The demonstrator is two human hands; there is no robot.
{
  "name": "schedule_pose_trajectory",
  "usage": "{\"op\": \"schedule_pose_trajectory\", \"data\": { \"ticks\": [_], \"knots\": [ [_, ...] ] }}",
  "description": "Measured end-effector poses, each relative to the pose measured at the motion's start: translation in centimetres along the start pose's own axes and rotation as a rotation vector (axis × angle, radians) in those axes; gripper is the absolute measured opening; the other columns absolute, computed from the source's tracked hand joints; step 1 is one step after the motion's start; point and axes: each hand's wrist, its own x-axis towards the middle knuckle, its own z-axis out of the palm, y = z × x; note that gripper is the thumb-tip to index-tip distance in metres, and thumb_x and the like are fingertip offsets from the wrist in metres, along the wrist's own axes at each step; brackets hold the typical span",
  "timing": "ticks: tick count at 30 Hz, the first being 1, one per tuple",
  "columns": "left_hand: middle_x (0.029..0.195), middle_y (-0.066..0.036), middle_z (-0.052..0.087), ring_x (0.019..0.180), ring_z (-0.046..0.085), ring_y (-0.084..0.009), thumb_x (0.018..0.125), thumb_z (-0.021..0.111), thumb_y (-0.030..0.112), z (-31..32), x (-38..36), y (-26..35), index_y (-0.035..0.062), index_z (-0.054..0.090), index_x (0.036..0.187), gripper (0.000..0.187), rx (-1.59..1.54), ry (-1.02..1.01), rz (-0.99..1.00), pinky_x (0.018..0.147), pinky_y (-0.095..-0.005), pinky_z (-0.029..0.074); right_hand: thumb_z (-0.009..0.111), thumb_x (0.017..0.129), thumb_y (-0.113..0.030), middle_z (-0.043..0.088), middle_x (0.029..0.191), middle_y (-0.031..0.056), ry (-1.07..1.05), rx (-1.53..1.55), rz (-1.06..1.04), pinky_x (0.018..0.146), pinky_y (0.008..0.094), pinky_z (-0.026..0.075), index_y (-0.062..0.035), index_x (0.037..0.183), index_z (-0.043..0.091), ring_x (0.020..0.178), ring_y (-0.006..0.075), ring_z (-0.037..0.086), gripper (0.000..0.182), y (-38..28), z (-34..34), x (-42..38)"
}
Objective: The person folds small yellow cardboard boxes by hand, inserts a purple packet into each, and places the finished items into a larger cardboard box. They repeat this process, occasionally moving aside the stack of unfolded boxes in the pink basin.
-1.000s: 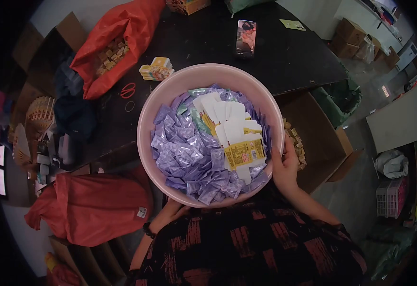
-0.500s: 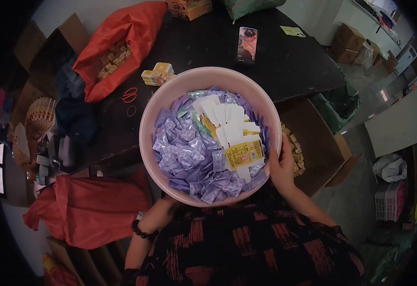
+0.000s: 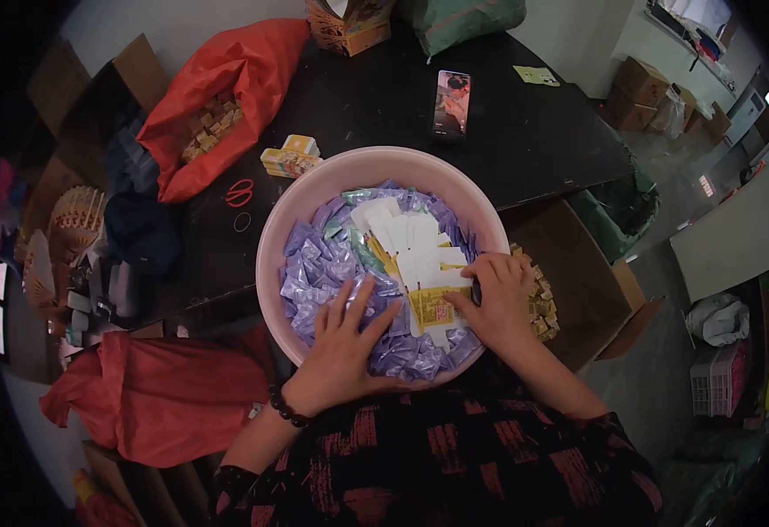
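In front of me is a pink round tub holding many small purple sachets, with a few green ones among them. On the sachets lies a stack of white flat cartons, with a yellow printed carton on top near the front. My left hand has its fingers spread over the sachets at the tub's front left. My right hand is curled at the right end of the yellow carton, thumb on it and fingers by its upper edge.
Red scissors, small yellow boxes and a phone lie on the black table. A red sack holds small tan pieces. At right stands an open cardboard box; another red bag is at lower left.
My right hand has left the tub's rim and reached in to the cartons. My left hand has come from below the tub onto the sachets. The tub sits slightly lower in view.
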Motion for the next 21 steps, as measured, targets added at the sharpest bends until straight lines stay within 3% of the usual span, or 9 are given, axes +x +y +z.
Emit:
{"op": "schedule_pose_trajectory", "data": {
  "ticks": [2,6,13,14,16,18,19,20,21],
  "knots": [
    [0.150,-0.016,0.029,0.139,0.022,-0.0395,0.064,0.083,0.031,1.5,0.5,-0.4,0.0195,0.045,0.138,0.083,0.062,-0.086,0.002,0.111,-0.0561,0.017,0.080,0.068,-0.037,0.052,0.106,0.0059,-0.005,0.034,-0.005,0.103,0.0499,0.022,-0.0091,0.103,0.058,0.114,0.0269,0.045,0.049,-0.7,-0.5,0.0],
    [0.147,-0.016,0.034,0.136,0.029,-0.0373,0.060,0.080,0.015,1.1,1.8,-2.1,0.0194,0.050,0.133,0.079,0.213,-0.018,-0.023,0.111,-0.0543,0.019,0.079,0.071,-0.031,0.054,0.102,0.0046,-0.054,0.039,-0.043,0.105,0.0502,0.020,-0.0107,0.103,0.059,0.108,0.0243,0.049,0.042,-0.6,-0.8,0.1],
    [0.142,-0.018,0.038,0.132,0.034,-0.0377,0.064,0.076,0.008,0.3,4.9,-5.9,0.0128,0.049,0.134,0.075,0.317,0.269,-0.188,0.110,-0.0492,0.024,0.073,0.078,-0.020,0.058,0.088,0.0031,-0.068,0.264,0.071,0.104,0.0473,0.022,-0.0102,0.100,0.061,0.092,0.0196,0.056,0.027,0.5,-0.8,1.4],
    [0.143,-0.018,0.036,0.134,0.031,-0.0382,0.066,0.071,0.001,0.1,5.4,-6.2,0.0114,0.044,0.138,0.078,0.262,0.283,-0.234,0.110,-0.0470,0.024,0.072,0.079,-0.019,0.059,0.085,0.0036,-0.013,0.291,0.034,0.103,0.0446,0.024,-0.0095,0.098,0.062,0.089,0.0200,0.056,0.023,0.5,-0.9,1.7],
    [0.143,-0.018,0.036,0.134,0.031,-0.0372,0.067,0.072,0.002,-0.6,6.1,-6.1,0.0115,0.044,0.139,0.077,0.231,0.285,-0.239,0.110,-0.0462,0.026,0.071,0.081,-0.018,0.059,0.082,0.0041,0.043,0.316,-0.003,0.102,0.0420,0.026,-0.0087,0.096,0.063,0.086,0.0204,0.056,0.019,0.4,-1.2,2.4],
    [0.143,-0.018,0.036,0.135,0.032,-0.0361,0.068,0.072,0.004,-1.4,6.2,-5.4,0.0117,0.044,0.139,0.077,0.198,0.287,-0.244,0.109,-0.0454,0.027,0.068,0.085,-0.013,0.062,0.083,0.0040,0.131,0.367,-0.035,0.093,0.0356,0.037,-0.0057,0.094,0.064,0.081,0.0166,0.058,0.013,-0.3,-2.2,3.4],
    [0.142,-0.018,0.038,0.133,0.036,-0.0348,0.071,0.072,0.004,-1.9,6.0,-4.6,0.0095,0.044,0.138,0.073,-0.015,0.267,-0.138,0.109,-0.0438,0.029,0.068,0.085,-0.013,0.062,0.083,0.0040,0.134,0.366,-0.034,0.093,0.0356,0.037,-0.0057,0.094,0.064,0.081,0.0166,0.058,0.013,-0.8,-2.6,3.8],
    [0.141,-0.018,0.040,0.131,0.039,-0.0335,0.074,0.072,0.004,-2.1,5.8,-3.8,0.0072,0.044,0.138,0.069,-0.228,0.240,-0.034,0.108,-0.0422,0.031,0.067,0.086,-0.012,0.062,0.084,0.0052,0.062,0.613,0.047,0.085,0.0334,0.042,-0.0041,0.094,0.064,0.080,0.0154,0.059,0.012,-1.4,-3.0,4.3],
    [0.141,-0.018,0.040,0.131,0.039,-0.0335,0.074,0.072,0.004,-1.9,5.5,-3.1,0.0072,0.044,0.138,0.069,-0.229,0.239,-0.032,0.108,-0.0422,0.031,0.067,0.087,-0.010,0.063,0.086,0.0065,-0.012,0.858,0.128,0.077,0.0311,0.047,-0.0025,0.093,0.064,0.079,0.0142,0.061,0.010,-1.9,-3.2,4.6]
  ]
}}
